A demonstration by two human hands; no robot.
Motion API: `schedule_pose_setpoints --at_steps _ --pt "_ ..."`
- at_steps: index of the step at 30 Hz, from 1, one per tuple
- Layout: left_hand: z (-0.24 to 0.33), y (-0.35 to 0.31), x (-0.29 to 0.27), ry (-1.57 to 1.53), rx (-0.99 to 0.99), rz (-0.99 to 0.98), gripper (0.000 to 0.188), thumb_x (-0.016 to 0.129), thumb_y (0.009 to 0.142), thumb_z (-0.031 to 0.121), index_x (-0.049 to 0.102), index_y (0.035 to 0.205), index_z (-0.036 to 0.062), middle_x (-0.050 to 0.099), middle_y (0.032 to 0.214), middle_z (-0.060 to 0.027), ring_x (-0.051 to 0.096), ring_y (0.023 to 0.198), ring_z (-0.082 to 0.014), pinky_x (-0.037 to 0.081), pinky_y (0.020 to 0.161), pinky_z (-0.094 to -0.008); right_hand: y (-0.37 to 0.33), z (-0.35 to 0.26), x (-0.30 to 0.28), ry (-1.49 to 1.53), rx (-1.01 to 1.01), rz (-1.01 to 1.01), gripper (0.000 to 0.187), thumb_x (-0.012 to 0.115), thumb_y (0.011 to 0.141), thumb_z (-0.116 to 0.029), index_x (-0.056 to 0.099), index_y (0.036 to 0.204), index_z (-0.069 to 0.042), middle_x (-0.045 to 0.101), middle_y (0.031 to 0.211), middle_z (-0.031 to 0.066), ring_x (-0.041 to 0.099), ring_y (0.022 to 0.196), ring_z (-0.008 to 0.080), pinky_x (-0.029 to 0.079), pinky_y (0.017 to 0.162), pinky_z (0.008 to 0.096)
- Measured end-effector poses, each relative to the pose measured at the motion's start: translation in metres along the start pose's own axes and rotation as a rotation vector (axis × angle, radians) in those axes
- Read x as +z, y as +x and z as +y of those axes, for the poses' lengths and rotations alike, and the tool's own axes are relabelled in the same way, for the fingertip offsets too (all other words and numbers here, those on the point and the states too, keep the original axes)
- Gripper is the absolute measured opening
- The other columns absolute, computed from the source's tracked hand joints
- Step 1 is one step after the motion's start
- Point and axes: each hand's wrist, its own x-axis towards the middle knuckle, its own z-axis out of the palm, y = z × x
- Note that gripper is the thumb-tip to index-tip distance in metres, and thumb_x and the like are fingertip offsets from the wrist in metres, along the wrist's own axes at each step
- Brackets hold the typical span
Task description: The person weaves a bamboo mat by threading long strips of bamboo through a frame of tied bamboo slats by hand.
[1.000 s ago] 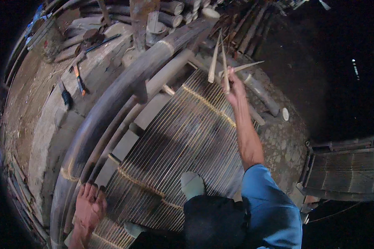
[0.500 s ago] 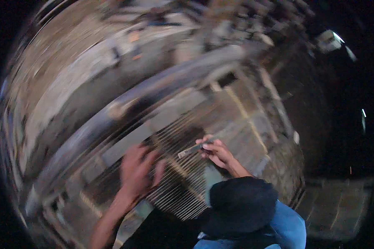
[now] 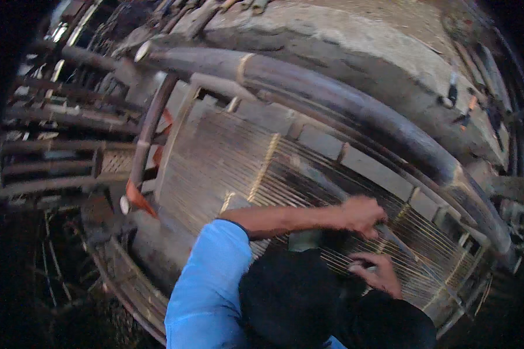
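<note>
Below a light-blue sleeve, my left hand is closed in a fist over a slatted bamboo bench. A long, thin greyish strip runs out from under this fist, slanting down to the right across the slats; the fist appears to grip it. Just nearer, my right hand has its thumb and fingers curled together near the slats. Something pale shows at its fingertips, too small to make out. Dark rounded shapes at the bottom hide the right forearm and part of the bench.
A thick bamboo pole arches along the bench's far side. Beyond it, tools with a black handle and an orange handle lie on a concrete ledge. Bamboo rails stand at the left, with orange cloth tied to a post.
The view has swung round. My left hand was open and blurred; now it is a fist. The right hand held a small flat tool up; now it is low by the slats, near the left.
</note>
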Motion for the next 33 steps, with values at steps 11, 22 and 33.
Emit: schedule_pose_setpoints --at_steps 11,22,33 --pt "-0.198 -0.165 -0.108 0.732 -0.563 0.618 0.054 0.068 0.068 0.039 0.065 0.116 0.0126 0.059 0.121 -0.0188 0.048 0.124 -0.0383 0.031 0.112 -0.0508 -0.085 0.13 -0.096 -0.721 0.056 0.777 0.034 0.081 0.077 -0.011 0.068 0.107 -0.002 0.067 0.084 0.014 0.064 0.074 0.0337 0.051 0.067 0.0396" --pt "-0.271 -0.211 -0.113 0.553 -0.553 1.007 0.047 0.073 0.067 0.021 0.057 0.11 0.0104 0.046 0.124 -0.0197 0.039 0.127 -0.0427 0.041 0.103 -0.0496 -0.037 0.077 -0.123 -0.466 -0.331 0.862 0.008 0.077 0.081 -0.007 0.071 0.084 -0.002 0.067 0.074 0.0113 0.062 0.064 0.0222 0.048 0.06 0.0322" --pt "-0.299 -0.218 -0.133 0.583 -0.373 1.02 0.055 0.071 0.062 0.012 0.052 0.113 0.0129 0.048 0.117 -0.0171 0.044 0.118 -0.0418 0.039 0.103 -0.049 -0.011 0.053 -0.143 -0.531 -0.42 0.877 0.011 0.077 0.081 -0.012 0.073 0.081 -0.002 0.066 0.066 0.0132 0.062 0.058 0.0235 0.048 0.058 0.033"
